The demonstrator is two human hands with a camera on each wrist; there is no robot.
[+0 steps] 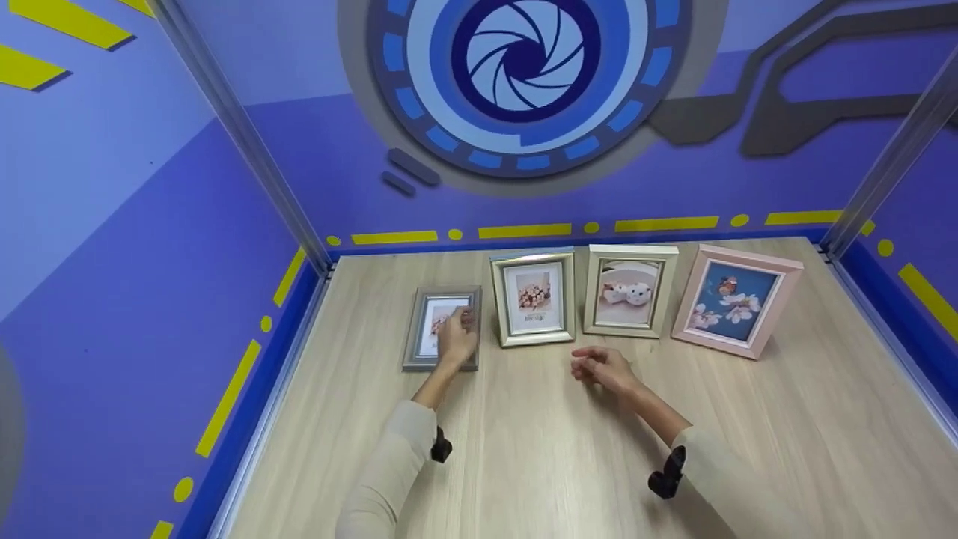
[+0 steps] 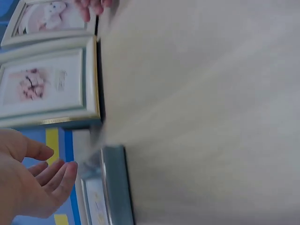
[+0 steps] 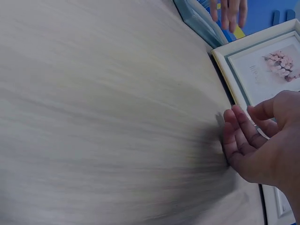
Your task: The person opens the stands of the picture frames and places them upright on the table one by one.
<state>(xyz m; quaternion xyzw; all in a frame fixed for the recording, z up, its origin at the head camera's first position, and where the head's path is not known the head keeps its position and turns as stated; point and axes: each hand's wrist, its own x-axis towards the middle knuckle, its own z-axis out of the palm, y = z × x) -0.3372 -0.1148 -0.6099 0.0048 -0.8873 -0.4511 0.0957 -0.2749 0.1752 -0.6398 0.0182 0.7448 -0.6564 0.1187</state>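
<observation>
A grey picture frame [image 1: 426, 343] lies flat at the left of the row. Over its right part hovers my left hand [image 1: 457, 338], its fingers loosely bent; the left wrist view shows nothing between thumb and fingers. A champagne-gold picture frame [image 1: 533, 299] with a flower picture stands upright beside it. My right hand [image 1: 605, 368] is in front of the gap between that frame and a cream picture frame [image 1: 629, 293], fingers relaxed and holding nothing. In the right wrist view this hand [image 3: 262, 145] is close to the gold frame's lower edge; whether they touch I cannot tell.
A pink picture frame [image 1: 737, 303] with a bird and blossoms stands at the right end, angled inward. The light wooden table [image 1: 539, 464] meets a blue patterned wall [image 1: 299, 165] behind and at both sides. Metal posts [image 1: 247, 142] rise at the back corners.
</observation>
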